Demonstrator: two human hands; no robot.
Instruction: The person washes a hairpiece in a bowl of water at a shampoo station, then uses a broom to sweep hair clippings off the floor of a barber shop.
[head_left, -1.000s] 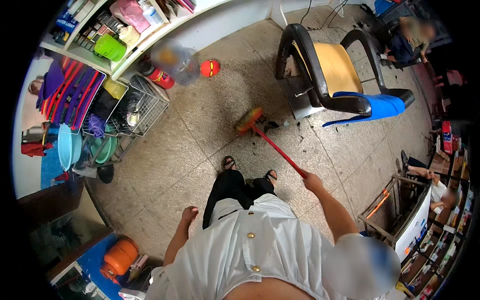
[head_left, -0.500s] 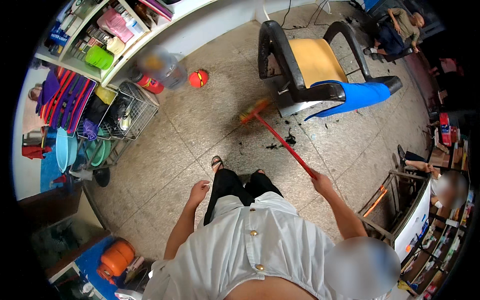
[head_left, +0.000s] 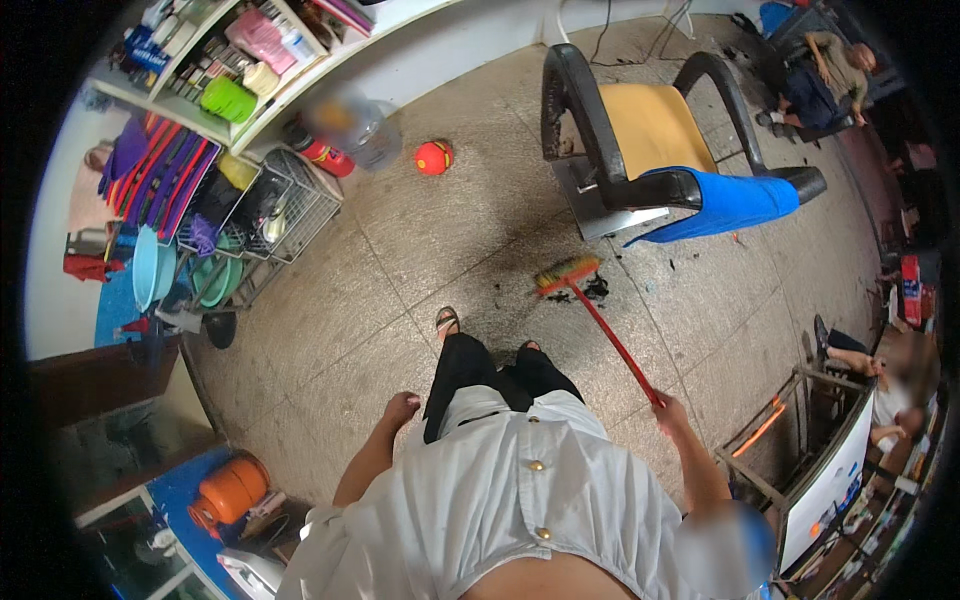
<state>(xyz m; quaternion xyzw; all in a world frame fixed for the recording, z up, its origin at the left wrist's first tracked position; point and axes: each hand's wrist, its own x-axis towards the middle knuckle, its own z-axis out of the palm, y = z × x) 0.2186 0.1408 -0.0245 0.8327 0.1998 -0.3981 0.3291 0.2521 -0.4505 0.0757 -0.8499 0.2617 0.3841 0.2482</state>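
Note:
My right hand (head_left: 672,411) grips the red handle of a broom (head_left: 598,317). Its orange bristle head rests on the tiled floor by a small pile of dark hair clippings (head_left: 590,290), just in front of my feet. My left hand (head_left: 401,408) hangs beside my hip with the fingers curled in and nothing in it. A black barber chair (head_left: 640,150) with a yellow seat and a blue cloth over one arm stands just beyond the broom head.
A red ball (head_left: 434,157) lies on the floor by the white counter. A wire basket rack (head_left: 280,205) and plastic basins stand at the left, an orange gas cylinder (head_left: 230,490) at lower left. People sit at the upper right and right edge.
The broom head has swept toward my feet, away from the chair base, and the view has shifted down. My left hand stays by my hip.

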